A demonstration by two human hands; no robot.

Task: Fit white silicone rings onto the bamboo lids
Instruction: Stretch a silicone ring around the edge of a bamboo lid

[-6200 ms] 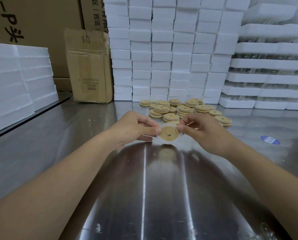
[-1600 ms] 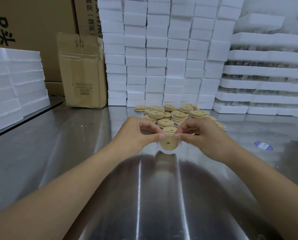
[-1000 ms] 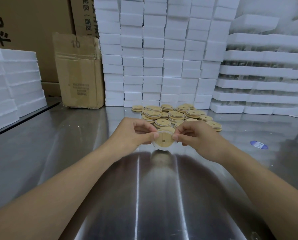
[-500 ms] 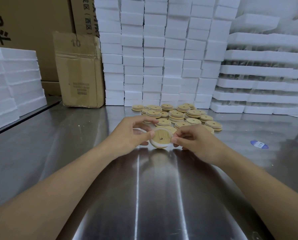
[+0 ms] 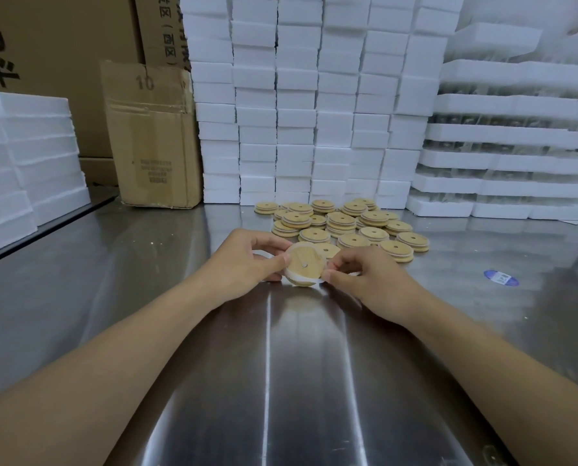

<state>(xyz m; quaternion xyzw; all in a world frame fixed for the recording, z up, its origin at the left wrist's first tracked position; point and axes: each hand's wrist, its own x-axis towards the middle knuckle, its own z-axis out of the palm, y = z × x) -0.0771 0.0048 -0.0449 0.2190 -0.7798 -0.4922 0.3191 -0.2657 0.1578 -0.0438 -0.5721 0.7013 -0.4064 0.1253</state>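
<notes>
You hold one bamboo lid (image 5: 306, 262) tilted, low over the counter (image 5: 280, 364) and just in front of the pile of lids (image 5: 343, 223) — your left hand (image 5: 247, 260) pinches its left edge, probably so it cannot turn. The grip of your right hand (image 5: 364, 280) is closed on the white ring (image 5: 298, 281) at the right edge, likely to stretch it over the rim.

The work surface is a stainless-steel table (image 5: 79, 297) with a brushed finish; overhead light reflects off it in long pale streaks. White foam blocks (image 5: 297, 95) stand in tall columns along the back. Foam trays (image 5: 516, 136) are stacked at the right, foam slabs (image 5: 22, 163) at the left. A worn cardboard box (image 5: 153, 139) stands in front of larger cartons (image 5: 62, 45). A blue sticker (image 5: 501, 276) lies on the table's right side.
</notes>
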